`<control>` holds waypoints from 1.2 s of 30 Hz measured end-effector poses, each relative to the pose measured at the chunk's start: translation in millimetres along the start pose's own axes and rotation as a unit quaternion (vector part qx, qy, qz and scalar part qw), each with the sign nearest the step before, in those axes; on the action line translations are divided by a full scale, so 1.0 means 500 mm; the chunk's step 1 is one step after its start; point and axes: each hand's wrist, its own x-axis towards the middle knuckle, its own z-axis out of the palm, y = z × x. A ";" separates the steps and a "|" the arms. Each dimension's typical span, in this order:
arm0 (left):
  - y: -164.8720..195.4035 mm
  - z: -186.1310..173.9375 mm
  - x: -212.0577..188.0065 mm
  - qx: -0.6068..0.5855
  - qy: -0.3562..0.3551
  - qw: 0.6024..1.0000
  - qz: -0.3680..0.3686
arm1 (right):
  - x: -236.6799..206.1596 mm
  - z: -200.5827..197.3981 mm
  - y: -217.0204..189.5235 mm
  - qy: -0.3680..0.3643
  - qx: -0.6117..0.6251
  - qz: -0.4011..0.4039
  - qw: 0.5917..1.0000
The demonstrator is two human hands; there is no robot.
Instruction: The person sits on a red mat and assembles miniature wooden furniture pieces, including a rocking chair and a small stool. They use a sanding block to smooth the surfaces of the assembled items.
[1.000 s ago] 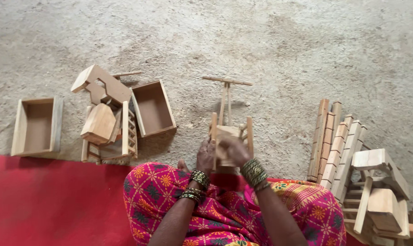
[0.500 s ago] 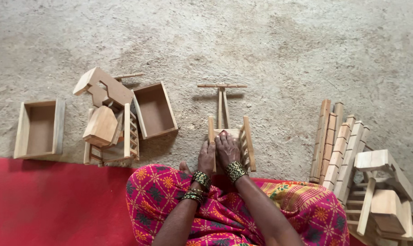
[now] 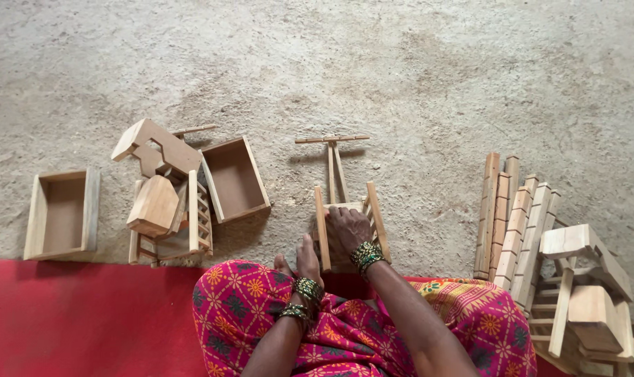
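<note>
Both hands press flat on the little wooden cart frame (image 3: 348,223): right hand (image 3: 348,234) spread on top, left hand (image 3: 308,258) against its side rail. It sits right of the open wooden box (image 3: 236,179). Probably light, stiff, thin; best held by the rails.

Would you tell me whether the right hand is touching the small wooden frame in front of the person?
Touching. The head view shows the right hand lying flat on the small wooden frame between its two side rails, with no gap visible.
</note>
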 end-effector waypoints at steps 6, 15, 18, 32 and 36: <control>-0.032 -0.004 0.002 0.027 -0.031 0.994 -0.098 | 0.071 -0.021 0.011 0.036 0.040 0.067 0.996; -0.021 -0.002 0.006 -0.170 -0.207 0.954 -0.137 | 0.007 -0.001 -0.024 -0.156 -0.046 0.043 0.986; -0.013 0.002 0.001 -0.124 -0.142 0.977 -0.105 | -0.055 -0.005 -0.049 0.111 -0.053 -0.019 0.992; 0.026 0.011 -0.015 -0.136 -0.246 0.925 -0.256 | -0.177 -0.060 -0.021 0.022 0.160 0.025 0.987; 0.031 0.009 -0.004 -0.157 -0.218 0.943 -0.196 | -0.194 -0.050 -0.019 -0.061 0.166 0.028 0.984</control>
